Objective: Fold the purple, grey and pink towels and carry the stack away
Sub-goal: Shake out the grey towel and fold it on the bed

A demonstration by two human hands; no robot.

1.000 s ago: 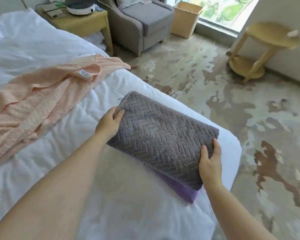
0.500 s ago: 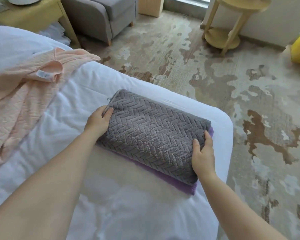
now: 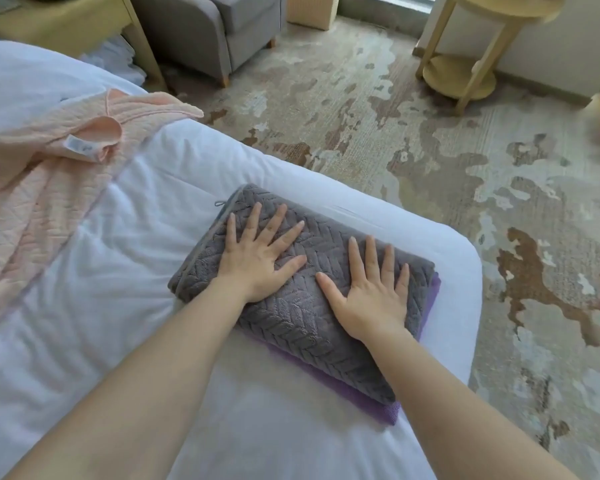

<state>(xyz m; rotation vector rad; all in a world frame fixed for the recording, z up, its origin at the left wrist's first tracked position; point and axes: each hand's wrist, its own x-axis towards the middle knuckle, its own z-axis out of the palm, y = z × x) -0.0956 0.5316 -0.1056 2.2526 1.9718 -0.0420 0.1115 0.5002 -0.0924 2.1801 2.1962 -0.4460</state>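
Observation:
A folded grey towel [image 3: 312, 337] lies on top of a folded purple towel [image 3: 371, 405] near the corner of the white bed [image 3: 125, 292]. Only the purple towel's near and right edges show beneath it. My left hand [image 3: 260, 254] presses flat on the grey towel's left half, fingers spread. Beside it my right hand [image 3: 371, 289] presses flat on the right half, fingers straight. The pink towel [image 3: 39, 178] lies unfolded and rumpled on the bed to the left, apart from the stack, with a white label showing.
Patterned carpet [image 3: 430, 161] surrounds the bed's corner on the right. A grey armchair [image 3: 201, 26] and a wooden bedside table [image 3: 70, 26] stand at the top left, a wicker basket [image 3: 312, 8] behind them. A yellow round side table [image 3: 471, 53] stands at the top right.
Both hands let go of the grey towel's ends and moved onto its top, now pressing flat. The grey towel has settled squarely on the purple one.

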